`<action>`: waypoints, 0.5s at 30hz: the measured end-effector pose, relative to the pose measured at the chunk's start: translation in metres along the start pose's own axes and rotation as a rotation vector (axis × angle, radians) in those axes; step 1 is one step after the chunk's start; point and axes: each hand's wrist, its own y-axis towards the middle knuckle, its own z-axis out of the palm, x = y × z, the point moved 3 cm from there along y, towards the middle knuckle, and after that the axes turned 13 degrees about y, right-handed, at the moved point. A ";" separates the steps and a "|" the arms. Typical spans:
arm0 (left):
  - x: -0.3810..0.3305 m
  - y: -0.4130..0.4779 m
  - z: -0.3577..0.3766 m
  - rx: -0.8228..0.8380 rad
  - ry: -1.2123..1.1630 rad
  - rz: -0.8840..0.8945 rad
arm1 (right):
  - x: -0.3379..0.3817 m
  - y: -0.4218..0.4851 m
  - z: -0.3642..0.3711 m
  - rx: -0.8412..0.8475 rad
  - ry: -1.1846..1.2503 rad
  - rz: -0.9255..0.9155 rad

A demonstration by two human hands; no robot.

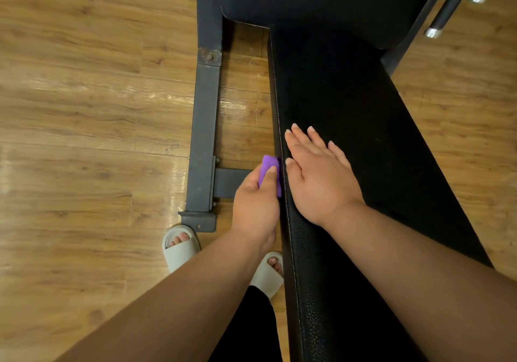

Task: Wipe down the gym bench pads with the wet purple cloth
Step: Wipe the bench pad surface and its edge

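Left hand grips the cloth against the bench side. Right hand lies flat at 3 o'clock, frame at 9.

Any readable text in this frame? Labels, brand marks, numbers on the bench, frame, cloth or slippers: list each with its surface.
None: no word, logo or number is readable anywhere in the head view.
Bench pad: plain black upholstery, no label.
Steel frame: bare metal with bolts, no sticker or plate.
Purple cloth: no tag or print on the part that shows.
Slippers: no visible brand mark.
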 end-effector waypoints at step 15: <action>-0.016 -0.008 0.007 -0.119 -0.010 0.063 | 0.000 -0.006 -0.002 0.019 -0.009 -0.029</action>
